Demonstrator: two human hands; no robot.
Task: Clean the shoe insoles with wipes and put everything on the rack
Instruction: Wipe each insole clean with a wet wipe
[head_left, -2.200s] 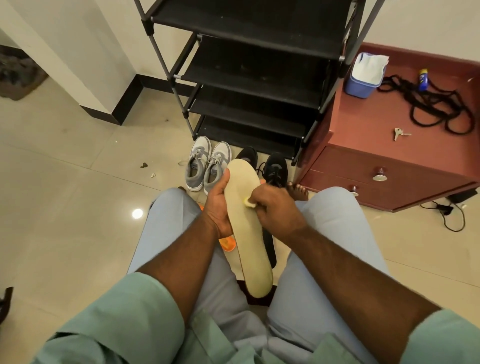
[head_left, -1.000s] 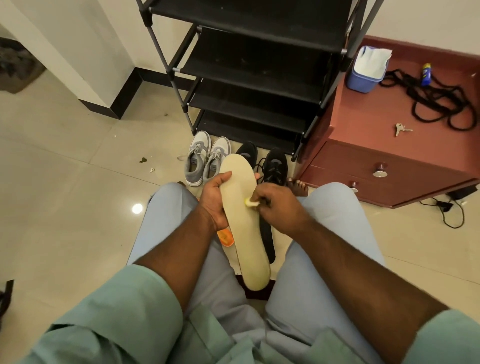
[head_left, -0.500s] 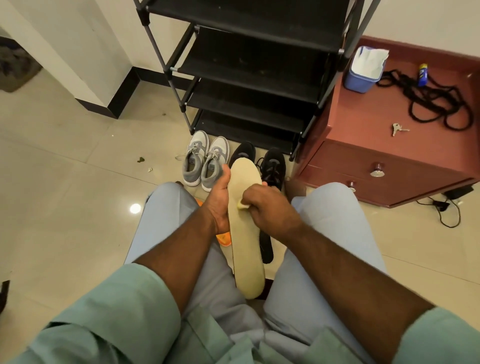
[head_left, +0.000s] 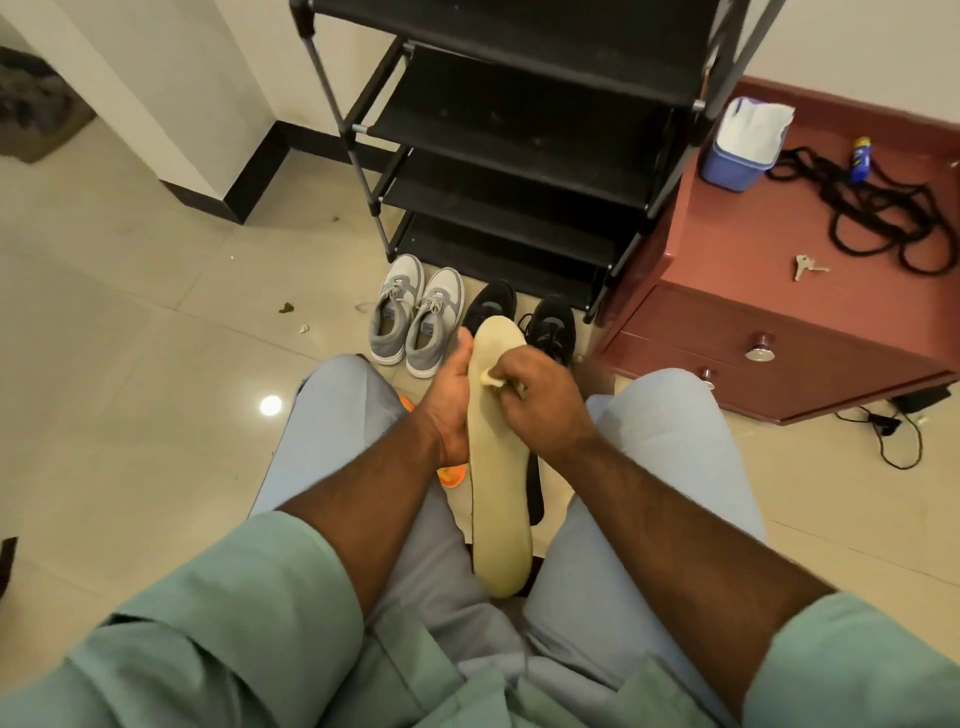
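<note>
Black rack (head_left: 519, 130) standing at the far end, shelves bare, red cabinet (head_left: 779, 249) just right of it with wipes tub (head_left: 740, 150) on top. On the floor just before the rack: grey shoes (head_left: 415, 322), black shoes (head_left: 550, 322). Nearer than the shoes, between the knees: cream insole (head_left: 498, 483), long axis running from the lap toward the rack, toe end far. Left hand (head_left: 452, 395) gripping its left edge near the toe. Right hand (head_left: 540, 395) pinching a wad of wipe (head_left: 491, 378), pressed on the toe part; heel end likely next, toward the lap.
</note>
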